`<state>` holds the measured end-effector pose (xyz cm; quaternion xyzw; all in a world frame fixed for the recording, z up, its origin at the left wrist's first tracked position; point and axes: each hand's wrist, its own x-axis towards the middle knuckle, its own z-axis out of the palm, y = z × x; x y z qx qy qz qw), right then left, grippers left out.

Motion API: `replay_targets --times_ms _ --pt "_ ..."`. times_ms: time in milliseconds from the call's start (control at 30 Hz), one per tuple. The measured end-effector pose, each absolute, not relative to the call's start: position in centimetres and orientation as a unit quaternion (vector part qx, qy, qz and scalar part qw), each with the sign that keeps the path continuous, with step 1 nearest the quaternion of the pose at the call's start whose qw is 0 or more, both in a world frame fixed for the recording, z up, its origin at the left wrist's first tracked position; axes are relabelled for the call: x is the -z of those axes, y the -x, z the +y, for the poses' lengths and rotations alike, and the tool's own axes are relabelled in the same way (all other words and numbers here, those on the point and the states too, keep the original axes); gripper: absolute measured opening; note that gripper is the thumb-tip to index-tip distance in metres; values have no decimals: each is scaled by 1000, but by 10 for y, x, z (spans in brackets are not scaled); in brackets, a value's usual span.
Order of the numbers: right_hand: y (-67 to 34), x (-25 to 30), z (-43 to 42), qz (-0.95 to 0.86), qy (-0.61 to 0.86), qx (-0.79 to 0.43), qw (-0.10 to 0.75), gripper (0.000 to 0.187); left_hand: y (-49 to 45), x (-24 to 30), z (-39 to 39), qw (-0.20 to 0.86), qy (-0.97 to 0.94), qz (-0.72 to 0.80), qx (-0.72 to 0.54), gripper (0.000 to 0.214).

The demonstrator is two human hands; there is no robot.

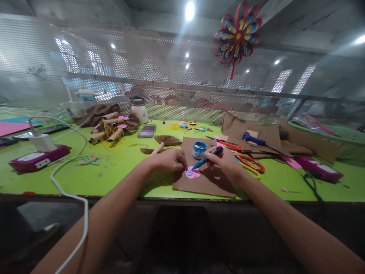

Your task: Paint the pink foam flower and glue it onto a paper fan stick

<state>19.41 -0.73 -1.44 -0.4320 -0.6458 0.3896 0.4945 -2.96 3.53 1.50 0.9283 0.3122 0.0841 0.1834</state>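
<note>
My right hand [226, 163] grips a marker [203, 161] with a black barrel and a blue-coated front half. The marker's tip touches a small pink paper piece [193, 173] that bears blue strokes. At this paper's upper left edge, my left hand [174, 160] has its fingers curled together, with the fingertips holding the edge. Under the paper lies a sheet of brown cardboard [205, 186]. An open jar of blue paint [199, 150] stands on the cardboard just beyond the marker. A pleated brown paper fan [168, 140] lies behind my left hand.
Scissors with red handles [252, 163], yellow-handled scissors [251, 172] and a blue glue gun [253, 139] lie at the right. Purple power strips [319, 169] sit at both sides. A white cable [54, 175] crosses the left edge. Paper rolls [115, 134] are heaped back left.
</note>
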Motion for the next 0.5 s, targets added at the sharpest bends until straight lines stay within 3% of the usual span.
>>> replay_targets --times_ms 500 --pt "-192 13 -5 -672 453 -347 472 28 27 -20 32 145 -933 325 -47 27"
